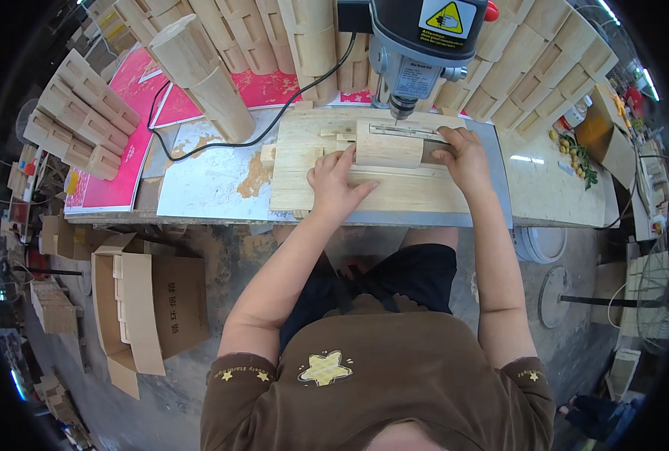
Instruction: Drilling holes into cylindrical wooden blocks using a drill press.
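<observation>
Under drill: wooden block
Left hand, block's eight o'clock: fingers are spread
Right hand, block's three o'clock: clamping cannot be told

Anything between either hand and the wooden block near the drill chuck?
Left hand: nothing visible; it reaches the left end of the wooden block. Right hand: a dark flat piece, possibly metal, shows between its thumb and the block's right end.
</observation>
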### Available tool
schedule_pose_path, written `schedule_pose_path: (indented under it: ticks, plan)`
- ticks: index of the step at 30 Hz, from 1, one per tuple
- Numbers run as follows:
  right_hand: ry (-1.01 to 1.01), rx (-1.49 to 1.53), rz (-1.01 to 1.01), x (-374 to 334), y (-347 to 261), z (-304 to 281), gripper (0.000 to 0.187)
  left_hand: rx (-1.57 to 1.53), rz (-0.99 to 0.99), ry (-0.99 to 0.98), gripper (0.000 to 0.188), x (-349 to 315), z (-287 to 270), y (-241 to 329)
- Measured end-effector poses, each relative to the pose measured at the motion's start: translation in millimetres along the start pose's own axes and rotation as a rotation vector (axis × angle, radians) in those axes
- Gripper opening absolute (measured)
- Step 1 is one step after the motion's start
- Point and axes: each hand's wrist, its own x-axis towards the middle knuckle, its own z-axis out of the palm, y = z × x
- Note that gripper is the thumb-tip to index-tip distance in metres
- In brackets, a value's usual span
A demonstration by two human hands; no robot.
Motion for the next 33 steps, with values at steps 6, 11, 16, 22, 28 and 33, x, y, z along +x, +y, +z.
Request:
schedule_pose_path:
  ticks: [6, 11, 16, 22, 28, 33]
  plan:
    - [-0.018, 0.025, -0.029, 13, -19, 12, 0.041, 0.062, -0.144, -0.068, 0.066, 15, -3, -28]
    - [0.113, 0.383, 0.005, 17, -1, 6, 0.044, 0.031, -0.054, -0.104, 0.049, 23, -9, -27]
    - [0.495, 0.488, -0.102, 103, -8, -75, 0.041, 0.057, -0.014, -0.053, 0.05, 21, -5, -32]
    - [0.343, 0.414, -0.04, 162, -62, -108, 0.036, 0.058, -0.027, -0.066, 0.046, 20, -7, -28]
    - [0.395, -0.379, -0.023, 96, -88, -123, 0.026, 0.07, -0.025, -0.069, 0.049, 18, -6, -32]
    - [0.222, -0.155, 0.019, 35, -94, -103, 0.022, 0.088, -0.026, -0.079, 0.056, 17, -10, -39]
